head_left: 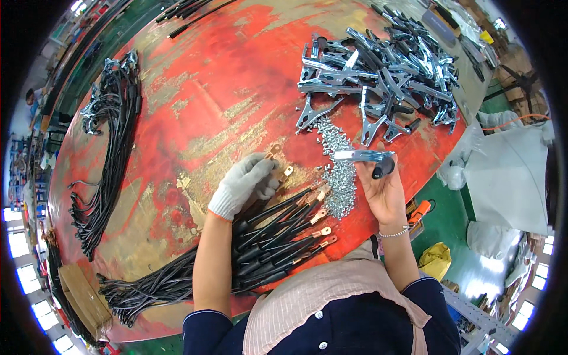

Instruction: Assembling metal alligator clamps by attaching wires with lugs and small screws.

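Note:
My left hand (241, 183), in a white knit glove with an orange cuff, is closed on a copper cable lug (274, 152) that pokes out past its fingertips. Close by the glove is a second lug (288, 171); whether it is held too I cannot tell. My bare right hand (383, 200) grips a silvery metal spring clamp (362, 155) with a black handle end, above a heap of small screws (340, 192). Below both hands lie black cables (260, 251) with copper lugs, partly behind my left forearm.
Many metal clamps (378, 74) are piled at the far right of the red, worn table (219, 77). A bundle of black cables with clamps (121, 142) lies at the left. Black rods (183, 15) are at the far edge, a cardboard box (83, 296) at lower left.

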The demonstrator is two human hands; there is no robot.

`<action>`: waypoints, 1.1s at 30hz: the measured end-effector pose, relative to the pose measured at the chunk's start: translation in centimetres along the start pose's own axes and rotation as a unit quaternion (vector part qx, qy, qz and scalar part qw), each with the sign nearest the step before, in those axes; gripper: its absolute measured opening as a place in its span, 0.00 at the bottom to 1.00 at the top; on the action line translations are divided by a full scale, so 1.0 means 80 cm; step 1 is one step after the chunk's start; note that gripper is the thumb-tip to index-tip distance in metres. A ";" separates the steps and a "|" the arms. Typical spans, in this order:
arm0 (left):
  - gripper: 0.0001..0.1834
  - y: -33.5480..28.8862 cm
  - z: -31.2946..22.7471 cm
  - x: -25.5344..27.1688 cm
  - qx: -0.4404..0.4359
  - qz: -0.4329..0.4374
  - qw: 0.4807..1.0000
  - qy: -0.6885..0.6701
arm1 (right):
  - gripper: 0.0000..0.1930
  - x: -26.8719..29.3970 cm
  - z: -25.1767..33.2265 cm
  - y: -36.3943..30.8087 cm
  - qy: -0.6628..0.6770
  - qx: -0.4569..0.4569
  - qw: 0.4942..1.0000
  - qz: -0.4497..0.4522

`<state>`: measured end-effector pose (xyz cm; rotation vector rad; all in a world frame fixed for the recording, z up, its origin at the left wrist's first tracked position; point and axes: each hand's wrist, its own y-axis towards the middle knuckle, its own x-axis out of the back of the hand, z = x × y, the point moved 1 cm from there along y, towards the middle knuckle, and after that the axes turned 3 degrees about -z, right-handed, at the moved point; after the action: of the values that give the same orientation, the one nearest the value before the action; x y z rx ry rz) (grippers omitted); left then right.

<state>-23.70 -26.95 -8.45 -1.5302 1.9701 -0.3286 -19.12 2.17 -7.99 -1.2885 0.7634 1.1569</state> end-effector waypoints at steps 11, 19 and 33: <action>0.22 0.006 -0.034 0.013 -0.038 -0.047 0.986 0.155 | 0.21 0.006 0.005 -0.005 -0.096 0.006 0.995 -0.008; 0.18 0.002 -0.011 0.004 -0.057 -0.031 0.987 0.144 | 0.20 0.006 -0.012 -0.001 -0.221 0.056 0.973 -0.027; 0.20 -0.052 -0.020 -0.025 -0.033 -0.028 0.947 0.320 | 0.37 -0.061 -0.078 0.016 -0.525 0.135 0.832 0.120</action>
<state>-21.12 -26.58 -4.36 -1.6603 2.4397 -0.8830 -20.71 -5.04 -4.98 -0.1823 0.2221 1.6391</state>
